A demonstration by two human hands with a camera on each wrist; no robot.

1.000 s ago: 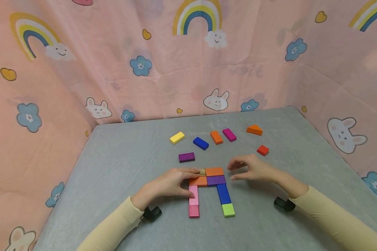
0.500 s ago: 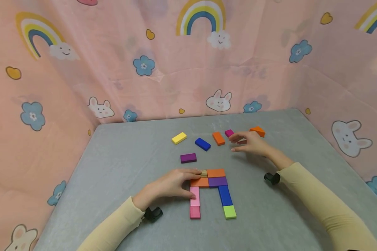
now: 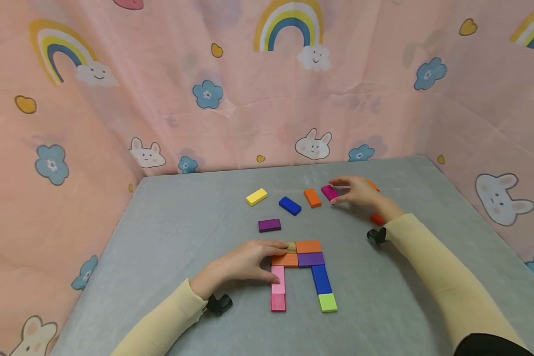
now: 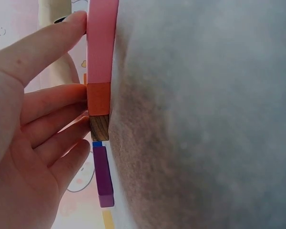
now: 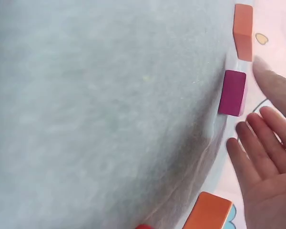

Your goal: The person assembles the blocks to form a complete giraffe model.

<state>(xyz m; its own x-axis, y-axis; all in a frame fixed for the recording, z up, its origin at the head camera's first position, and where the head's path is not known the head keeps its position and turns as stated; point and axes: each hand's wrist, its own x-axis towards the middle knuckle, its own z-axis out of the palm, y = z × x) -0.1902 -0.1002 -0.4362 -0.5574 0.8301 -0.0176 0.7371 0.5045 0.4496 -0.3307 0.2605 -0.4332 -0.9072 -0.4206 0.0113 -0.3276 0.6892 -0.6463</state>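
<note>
In the head view, flat blocks lie joined in an arch-like figure. Its top has a wood-grain block (image 3: 291,246), two orange blocks (image 3: 309,246) and a violet block (image 3: 311,259). One leg is a light pink block (image 3: 278,272) above a darker pink block (image 3: 278,302); the other is a blue block (image 3: 322,279) above a lime block (image 3: 327,302). My left hand (image 3: 244,261) rests at the figure's left side, fingertips at the wood-grain and orange blocks, thumb at the light pink one. Farther back, my right hand (image 3: 360,192) spreads thumb and fingers around a magenta block (image 5: 233,93).
Loose on the grey table (image 3: 196,212) lie a yellow block (image 3: 256,197), a dark blue block (image 3: 289,205), an orange block (image 3: 312,197) and a purple block (image 3: 269,225). A red block (image 3: 377,219) and an orange triangle (image 3: 374,185) are partly behind the right hand.
My right hand has moved away from beside the figure, back to the magenta block. The left hand has stayed on the figure. The head view has shifted slightly.
</note>
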